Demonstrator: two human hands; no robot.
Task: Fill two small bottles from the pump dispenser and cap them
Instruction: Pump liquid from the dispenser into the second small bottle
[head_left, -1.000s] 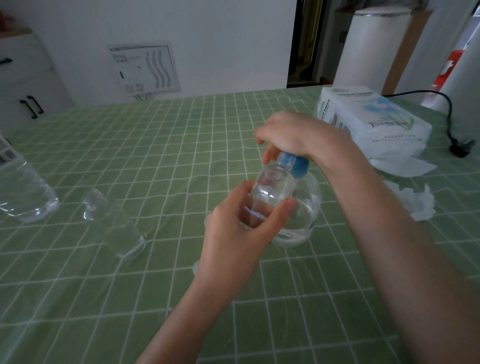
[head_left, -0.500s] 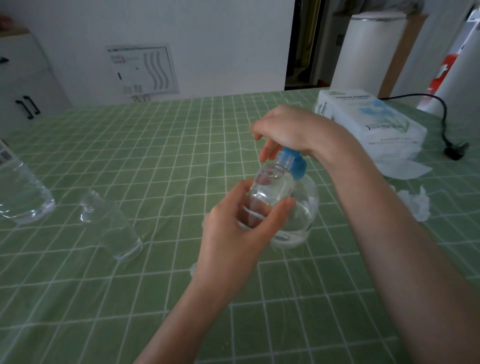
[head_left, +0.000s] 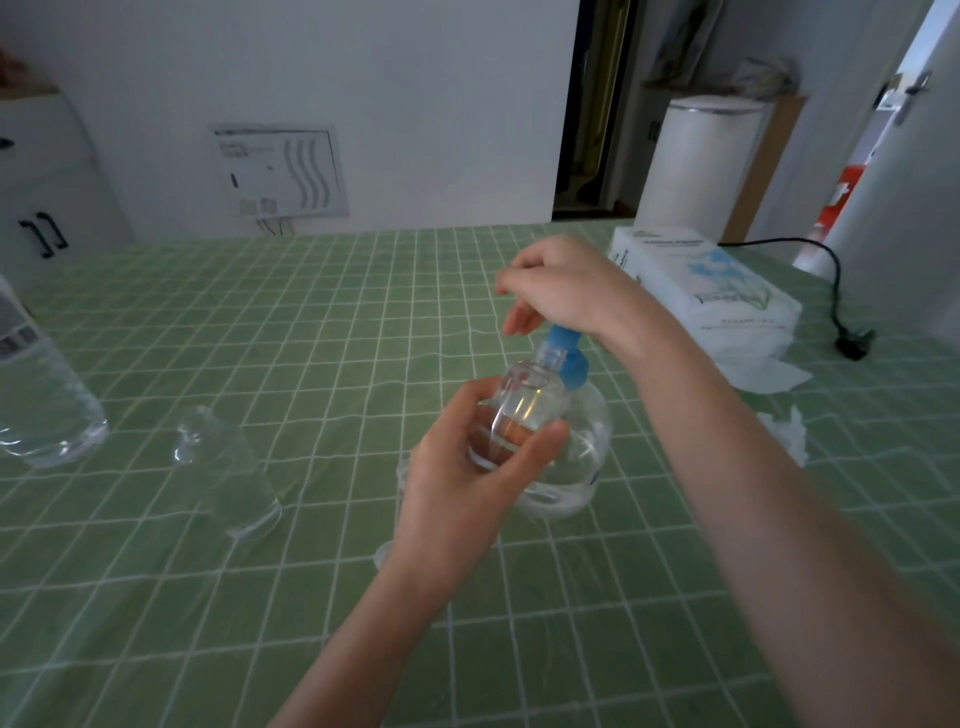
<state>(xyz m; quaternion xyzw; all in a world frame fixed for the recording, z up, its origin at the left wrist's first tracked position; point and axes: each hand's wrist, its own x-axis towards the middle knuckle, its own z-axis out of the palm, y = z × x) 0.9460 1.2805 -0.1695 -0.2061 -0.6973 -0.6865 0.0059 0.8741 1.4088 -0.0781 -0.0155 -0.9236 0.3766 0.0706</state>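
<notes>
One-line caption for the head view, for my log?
Left hand holds a small bottle against the pump dispenser, right hand over its blue pump head.

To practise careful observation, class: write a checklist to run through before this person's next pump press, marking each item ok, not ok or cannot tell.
1. Left hand grips small bottle: ok.
2. Bottle mouth uncapped, beside blue pump head: ok.
3. Pump head aligned over mouth: cannot tell.
4. Right hand above pump head: ok.
5. Second bottle standing on tablecloth: ok.
6. Small bottle's fill level: cannot tell.
</notes>
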